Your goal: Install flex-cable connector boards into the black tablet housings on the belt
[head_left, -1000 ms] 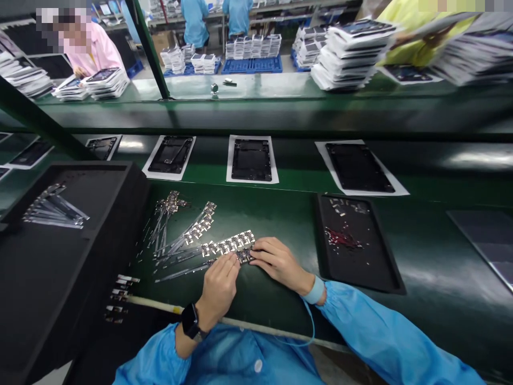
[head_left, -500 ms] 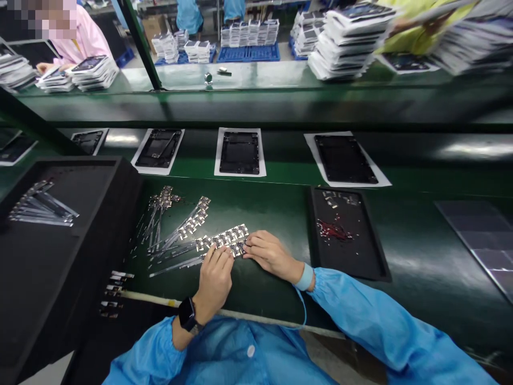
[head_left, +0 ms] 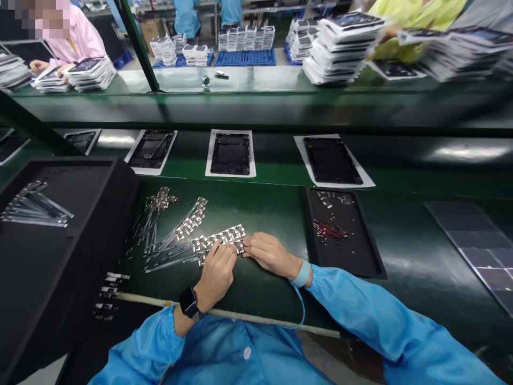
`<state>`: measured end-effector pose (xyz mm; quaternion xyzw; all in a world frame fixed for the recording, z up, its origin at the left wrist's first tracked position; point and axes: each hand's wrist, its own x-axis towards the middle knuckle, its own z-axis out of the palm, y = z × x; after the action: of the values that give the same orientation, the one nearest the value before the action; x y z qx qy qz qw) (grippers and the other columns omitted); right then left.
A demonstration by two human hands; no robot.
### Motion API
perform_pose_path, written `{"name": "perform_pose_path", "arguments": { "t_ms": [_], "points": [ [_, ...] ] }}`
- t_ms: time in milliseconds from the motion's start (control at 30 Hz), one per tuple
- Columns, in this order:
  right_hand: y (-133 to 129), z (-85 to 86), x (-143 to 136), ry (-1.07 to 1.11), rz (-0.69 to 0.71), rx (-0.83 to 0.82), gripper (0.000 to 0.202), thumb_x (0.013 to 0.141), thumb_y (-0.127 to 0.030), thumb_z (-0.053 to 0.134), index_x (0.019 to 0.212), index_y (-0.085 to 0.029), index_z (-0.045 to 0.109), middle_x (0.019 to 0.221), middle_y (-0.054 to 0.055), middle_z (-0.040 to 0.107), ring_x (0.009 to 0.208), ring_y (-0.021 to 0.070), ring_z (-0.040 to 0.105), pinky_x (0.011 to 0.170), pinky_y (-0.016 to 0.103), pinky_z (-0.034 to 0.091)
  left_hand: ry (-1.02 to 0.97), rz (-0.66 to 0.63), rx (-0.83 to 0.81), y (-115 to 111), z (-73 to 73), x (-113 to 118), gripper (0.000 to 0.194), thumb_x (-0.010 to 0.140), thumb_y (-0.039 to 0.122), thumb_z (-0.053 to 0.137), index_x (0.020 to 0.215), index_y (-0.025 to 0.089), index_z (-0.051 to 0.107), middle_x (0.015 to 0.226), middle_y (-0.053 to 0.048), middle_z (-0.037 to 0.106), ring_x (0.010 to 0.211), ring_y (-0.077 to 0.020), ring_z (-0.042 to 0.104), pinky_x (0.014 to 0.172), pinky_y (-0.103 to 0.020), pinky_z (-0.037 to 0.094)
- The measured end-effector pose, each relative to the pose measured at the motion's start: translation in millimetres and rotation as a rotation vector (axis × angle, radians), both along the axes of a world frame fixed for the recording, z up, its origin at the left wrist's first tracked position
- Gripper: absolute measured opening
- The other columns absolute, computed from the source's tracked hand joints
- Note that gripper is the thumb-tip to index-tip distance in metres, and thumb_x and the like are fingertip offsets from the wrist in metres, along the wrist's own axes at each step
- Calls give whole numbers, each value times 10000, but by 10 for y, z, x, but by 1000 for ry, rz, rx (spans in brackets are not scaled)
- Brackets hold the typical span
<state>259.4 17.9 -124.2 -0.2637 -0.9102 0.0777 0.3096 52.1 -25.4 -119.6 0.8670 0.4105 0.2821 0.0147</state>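
Note:
On the green bench lies a row of small circuit boards (head_left: 226, 235) with thin grey flex strips (head_left: 170, 263) trailing to the left. My left hand (head_left: 218, 270), a dark watch at its wrist, has its fingers bent and pressed together on the lower row of boards. Against the right end of that row, the fingertips of my right hand (head_left: 269, 252) are pinched; a blue band and cord circle that wrist. What lies beneath the fingertips is partly hidden. Behind my hands are a slanted row of boards (head_left: 192, 218) and a loose cluster of boards (head_left: 162, 198).
A black tray (head_left: 371, 248) with red wires and small parts stands right. At left, a black box (head_left: 86, 214) carries more strips. Tablet-like housings (head_left: 230, 155) lie on white sheets along the back. Clear plastic sheets (head_left: 460, 230) lie far right. Co-workers sit beyond.
The view has shifted slightly, so the scene sits further left. My left hand has slid a little right along the boards, uncovering some to its left. My right hand stays at the row's end.

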Motion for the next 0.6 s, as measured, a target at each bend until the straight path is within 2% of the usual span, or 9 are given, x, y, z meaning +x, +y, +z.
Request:
{"name": "perform_pose_path", "arguments": {
  "t_ms": [133,267,333,433,500,600],
  "points": [
    [31,-30,1,-46,32,-1,255,1016,-219,467,863,-178,666,872,92,702,828,190,640,779,352,541,-18,15,-23,28,16,33,280,908,10,403,941,172,630,954,-85,708,909,-218,645,1028,-505,500],
    [62,21,-19,-55,42,51,251,1008,-189,480,817,-171,642,836,81,693,780,179,626,738,331,538,-89,8,7,48,58,13,227,927,36,448,902,166,632,912,-80,725,869,-208,672,933,-437,573],
    [65,61,-11,-35,43,62,221,996,-176,503,824,-165,642,860,88,705,799,185,635,744,334,548,-129,-4,-12,11,79,-75,181,940,81,494,998,159,647,1008,-91,739,952,-210,692,943,-417,581],
    [37,119,21,-8,42,48,175,984,-169,527,863,-167,655,921,98,725,872,201,660,792,355,564,-143,72,-43,-101,94,-285,226,945,151,547,1148,167,642,1145,-117,722,1087,-235,682,977,-436,578],
    [-3,148,20,-9,36,40,147,979,-182,543,900,-175,667,946,99,732,906,208,673,817,373,566,-140,122,-33,-176,91,-410,222,940,131,548,1127,177,657,1140,-113,727,1098,-241,686,965,-437,589],
    [-75,167,-82,-31,8,91,135,963,-236,590,1022,-154,681,1023,127,739,994,244,678,860,421,555,-146,108,-17,-230,77,-493,216,930,68,532,1061,172,668,1089,-96,747,1065,-221,704,969,-422,592]
  ]
}}
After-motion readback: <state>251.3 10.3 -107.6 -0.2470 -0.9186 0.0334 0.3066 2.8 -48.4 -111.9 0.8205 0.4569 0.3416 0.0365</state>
